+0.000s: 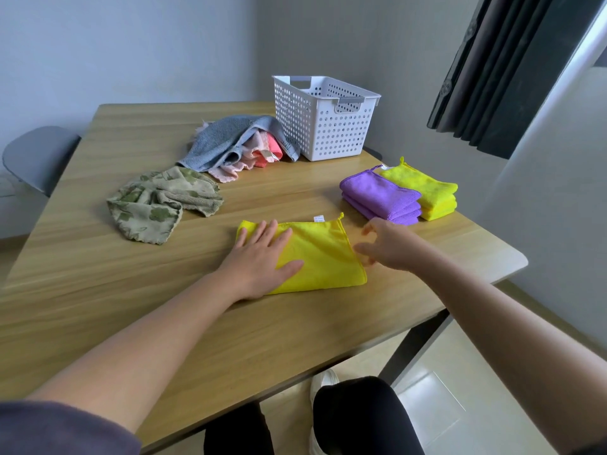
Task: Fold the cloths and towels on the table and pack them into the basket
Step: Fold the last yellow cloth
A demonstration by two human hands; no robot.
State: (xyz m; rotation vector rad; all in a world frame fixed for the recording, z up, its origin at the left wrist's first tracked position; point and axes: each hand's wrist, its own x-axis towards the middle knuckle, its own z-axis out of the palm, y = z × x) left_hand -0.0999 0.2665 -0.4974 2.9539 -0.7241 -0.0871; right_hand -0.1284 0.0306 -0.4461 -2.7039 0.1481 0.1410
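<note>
wooden surface [131, 323] carries all. white perforated basket [328, 126] set at far edge. grey towel [216, 142] heaped over pink cloths [262, 149], touching basket. green patterned cloth [157, 205] crumpled at left. yellow cloth [325, 257] laid flat near front, pressed by left hand [259, 261], fingers straight. purple stack [381, 198] and yellow stack [430, 192] folded, side by side at right. right hand [391, 246] blurred, fingers loosely spread at cloth's right edge, nothing gripped.

Both arms are bare from the hands back past the elbows. Far behind the left hand [259, 257], at the upper arm, lies the soft edge of a dark grey-purple short sleeve [65, 428]. Below and behind the right hand [391, 246], black trousers [361, 415] cover the legs, with a white shoe [323, 380] beside them.
</note>
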